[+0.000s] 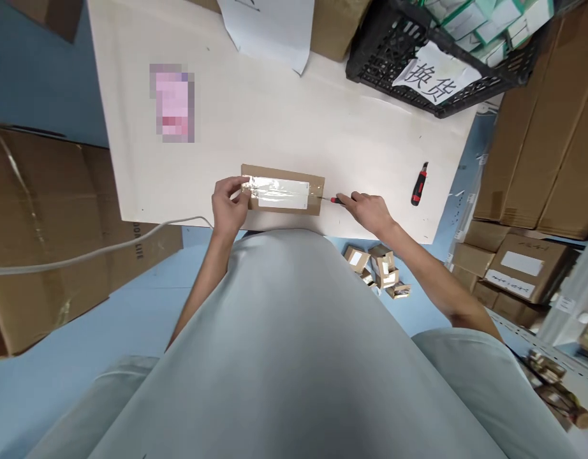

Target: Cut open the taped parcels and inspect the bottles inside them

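Note:
A flat brown cardboard box [314, 205] lies near the table's front edge, with a white label [282, 194] and shiny clear tape across its top. My left hand [230, 205] grips the box's left end, thumb and fingers on the taped part. In my right hand [369, 211] is a slim utility knife [338, 201] with a red and black handle, mostly hidden by the fingers. Its thin metal blade points left and meets the box's right end. A second red and black utility knife [419, 185] rests on the table, right of my right hand.
A black plastic crate [394, 70] of green and white boxes stands at the back right. A blurred pink item [173, 102] lies at left. White paper [275, 32] hangs over a carton at the back. A cable [107, 245] crosses at left; small cartons [382, 264] lie below the table.

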### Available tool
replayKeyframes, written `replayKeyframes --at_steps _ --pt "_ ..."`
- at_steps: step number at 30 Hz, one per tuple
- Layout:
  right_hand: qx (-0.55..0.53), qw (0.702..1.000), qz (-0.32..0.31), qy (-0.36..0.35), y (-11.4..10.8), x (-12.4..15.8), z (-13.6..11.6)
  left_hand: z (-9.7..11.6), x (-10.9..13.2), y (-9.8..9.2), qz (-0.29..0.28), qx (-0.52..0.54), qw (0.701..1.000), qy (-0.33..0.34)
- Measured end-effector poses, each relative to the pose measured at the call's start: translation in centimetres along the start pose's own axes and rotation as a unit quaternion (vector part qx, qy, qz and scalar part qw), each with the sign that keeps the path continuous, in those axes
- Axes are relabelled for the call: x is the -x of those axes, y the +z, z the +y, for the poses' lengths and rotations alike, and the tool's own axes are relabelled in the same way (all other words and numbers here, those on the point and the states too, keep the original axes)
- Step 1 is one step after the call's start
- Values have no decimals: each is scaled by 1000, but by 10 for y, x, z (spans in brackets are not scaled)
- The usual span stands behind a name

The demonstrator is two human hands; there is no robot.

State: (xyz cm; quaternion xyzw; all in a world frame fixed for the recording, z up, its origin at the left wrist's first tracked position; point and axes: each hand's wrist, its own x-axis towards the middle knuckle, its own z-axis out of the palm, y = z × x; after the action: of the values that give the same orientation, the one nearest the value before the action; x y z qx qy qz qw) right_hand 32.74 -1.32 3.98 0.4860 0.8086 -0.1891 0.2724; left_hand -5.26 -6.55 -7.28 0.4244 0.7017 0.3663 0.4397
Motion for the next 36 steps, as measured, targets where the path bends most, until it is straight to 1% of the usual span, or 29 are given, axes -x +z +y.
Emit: replayKeyframes --at_steps 2,5,7,10,14,16,20,23,25,26,29,32,34,36 --pt "-42 999 12 -23 17 -10 13 5 3 4 26 -35 999 3" --pt "-105 992 39 -63 49 -29 27 10 8 11 55 -98 994 12" --pt "-149 984 61 -80 70 -42 29 9 9 14 67 -126 990 14" --pt "-210 971 83 -79 93 -55 18 7 10 16 73 -140 987 16" --pt "-276 954 97 -59 105 -59 -1 10 11 16 91 -188 978 18" --pt "-303 946 104 -54 109 -57 -4 14 12 15 95 -198 975 22" --pt "-334 935 113 -34 122 -44 10 15 10 6 96 -189 977 22" --pt "-372 920 119 -1 133 -35 18 8 5 -6 128 -211 969 11" --pt "-426 896 126 23 137 -35 12 1 2 -14 144 -227 963 11" --pt "-462 877 128 31 137 -38 4 -3 0 -17 148 -231 962 14" --pt "-581 803 126 29 131 -54 -33 -8 -3 -22 158 -230 960 17" --pt "-663 736 138 24 115 -67 -70 -4 -4 -25 155 -236 959 -14" --pt "-684 711 160 25 101 -68 -85 0 -5 -28 140 -243 959 -41" --pt "-678 711 186 31 87 -64 -92 4 -6 -31 122 -243 961 -53"
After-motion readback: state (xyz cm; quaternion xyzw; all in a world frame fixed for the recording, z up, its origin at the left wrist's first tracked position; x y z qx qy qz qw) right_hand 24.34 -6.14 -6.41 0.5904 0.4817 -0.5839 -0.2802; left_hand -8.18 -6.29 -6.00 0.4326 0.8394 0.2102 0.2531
